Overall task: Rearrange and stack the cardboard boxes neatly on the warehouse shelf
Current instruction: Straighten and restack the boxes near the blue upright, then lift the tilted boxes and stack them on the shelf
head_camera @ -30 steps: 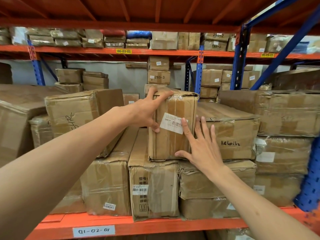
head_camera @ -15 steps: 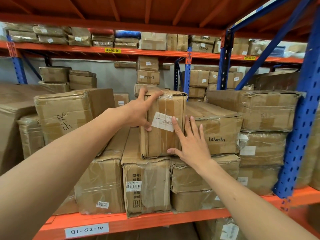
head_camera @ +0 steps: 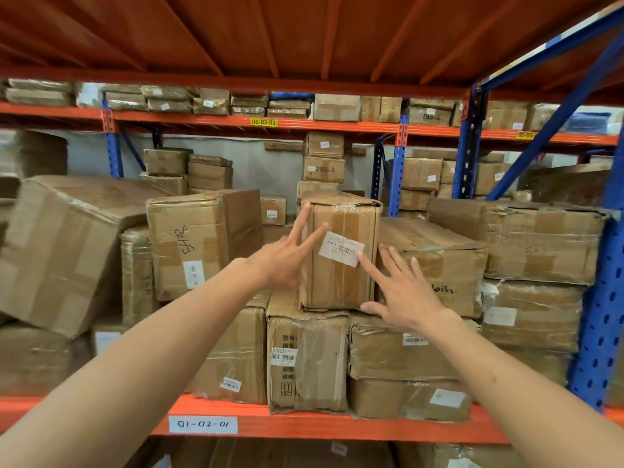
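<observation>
While the upright box (head_camera: 341,251) stands at the middle of the shelf (head_camera: 304,425), both hands flank it with fingers spread and released, gripping nothing. The left hand (head_camera: 283,261) sits at nine o'clock of the box; its two longest fingers (head_camera: 312,233) reach up toward one o'clock and overlap the box's front left edge, though whether they press it or hover just in front cannot be told. The right hand (head_camera: 403,295) lies at four o'clock of the box, palm forward, its forefinger tip at the lower corner of the white label (head_camera: 341,253) and its thumb pointing to nine o'clock along the box's bottom right corner. Both forearms stretch forward from the lower corners of the view, wrists nearly straight.

The upright box rests on a taller carton with printed characters (head_camera: 305,359) and stands against the low wide box marked in black pen (head_camera: 435,265) at its three o'clock, their sides touching. At its nine o'clock a gap opens between it and the box marked 5472 (head_camera: 202,244), which leans slightly. At twelve o'clock open room shows between the box's top and the orange deck above (head_camera: 304,35). The printed carton's front overhangs the orange shelf beam, above the tag reading 01-02-01 (head_camera: 202,424).
</observation>
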`<move>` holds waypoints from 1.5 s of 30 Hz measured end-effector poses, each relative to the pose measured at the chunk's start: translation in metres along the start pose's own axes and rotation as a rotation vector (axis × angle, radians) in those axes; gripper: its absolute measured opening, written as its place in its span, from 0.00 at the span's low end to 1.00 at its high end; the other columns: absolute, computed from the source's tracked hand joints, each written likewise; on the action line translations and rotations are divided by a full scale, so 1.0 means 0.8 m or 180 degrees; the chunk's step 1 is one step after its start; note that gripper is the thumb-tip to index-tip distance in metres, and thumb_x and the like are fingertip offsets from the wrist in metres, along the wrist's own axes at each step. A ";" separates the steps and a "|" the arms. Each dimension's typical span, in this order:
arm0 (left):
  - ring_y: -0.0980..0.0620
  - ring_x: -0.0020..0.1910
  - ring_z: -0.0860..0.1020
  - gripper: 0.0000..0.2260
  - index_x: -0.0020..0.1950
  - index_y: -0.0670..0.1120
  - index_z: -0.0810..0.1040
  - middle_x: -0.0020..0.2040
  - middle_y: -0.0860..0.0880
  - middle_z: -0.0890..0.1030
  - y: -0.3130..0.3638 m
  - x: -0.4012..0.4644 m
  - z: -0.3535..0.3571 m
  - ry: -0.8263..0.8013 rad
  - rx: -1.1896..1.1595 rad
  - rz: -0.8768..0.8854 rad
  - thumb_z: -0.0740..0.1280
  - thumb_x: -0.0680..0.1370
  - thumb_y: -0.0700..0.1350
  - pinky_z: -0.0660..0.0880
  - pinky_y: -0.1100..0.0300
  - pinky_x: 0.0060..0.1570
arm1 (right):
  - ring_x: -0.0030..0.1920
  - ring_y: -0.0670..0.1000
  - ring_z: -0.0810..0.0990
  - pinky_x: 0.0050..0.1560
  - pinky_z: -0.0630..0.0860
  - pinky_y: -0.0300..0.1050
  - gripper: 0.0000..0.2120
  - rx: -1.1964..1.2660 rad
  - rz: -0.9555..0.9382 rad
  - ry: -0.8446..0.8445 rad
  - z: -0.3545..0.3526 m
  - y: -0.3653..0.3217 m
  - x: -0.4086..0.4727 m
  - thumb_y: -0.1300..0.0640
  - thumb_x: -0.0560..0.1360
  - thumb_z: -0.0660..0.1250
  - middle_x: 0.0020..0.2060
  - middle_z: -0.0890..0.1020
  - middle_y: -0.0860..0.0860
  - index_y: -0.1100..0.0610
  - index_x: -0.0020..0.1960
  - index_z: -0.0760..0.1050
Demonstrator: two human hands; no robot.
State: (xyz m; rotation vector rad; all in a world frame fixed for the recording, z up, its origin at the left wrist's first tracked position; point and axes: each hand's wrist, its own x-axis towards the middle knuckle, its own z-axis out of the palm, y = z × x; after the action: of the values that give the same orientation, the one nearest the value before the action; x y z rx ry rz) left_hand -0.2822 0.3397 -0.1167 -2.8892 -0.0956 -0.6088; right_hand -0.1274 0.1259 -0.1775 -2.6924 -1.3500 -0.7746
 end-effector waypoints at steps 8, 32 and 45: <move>0.34 0.80 0.44 0.57 0.79 0.56 0.29 0.79 0.40 0.30 -0.023 -0.086 0.041 0.0545 -0.0330 -0.1073 0.76 0.73 0.51 0.49 0.40 0.77 | 0.79 0.61 0.33 0.74 0.42 0.58 0.46 0.0707 -0.0045 0.0808 -0.028 -0.023 -0.004 0.30 0.76 0.61 0.80 0.33 0.59 0.38 0.82 0.36; 0.34 0.79 0.43 0.68 0.71 0.60 0.18 0.80 0.34 0.39 -0.217 -0.168 0.100 0.0378 -0.2799 -0.2575 0.81 0.66 0.58 0.51 0.36 0.75 | 0.77 0.65 0.28 0.71 0.43 0.78 0.63 0.0134 -0.1140 0.0138 -0.103 -0.325 0.268 0.36 0.64 0.80 0.79 0.27 0.54 0.32 0.80 0.35; 0.40 0.66 0.64 0.62 0.79 0.65 0.37 0.67 0.44 0.53 -0.193 -0.141 0.142 0.1738 -0.3255 -0.2631 0.83 0.65 0.48 0.65 0.51 0.70 | 0.70 0.60 0.65 0.69 0.65 0.61 0.55 0.0823 -0.0701 0.0159 -0.090 -0.311 0.285 0.32 0.60 0.80 0.73 0.69 0.51 0.33 0.79 0.54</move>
State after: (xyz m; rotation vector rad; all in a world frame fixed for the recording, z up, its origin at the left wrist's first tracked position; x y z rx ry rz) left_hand -0.3563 0.5107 -0.2383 -3.2954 -1.2583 -2.0660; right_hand -0.2327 0.4332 -0.0598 -2.3421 -1.6285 -0.6251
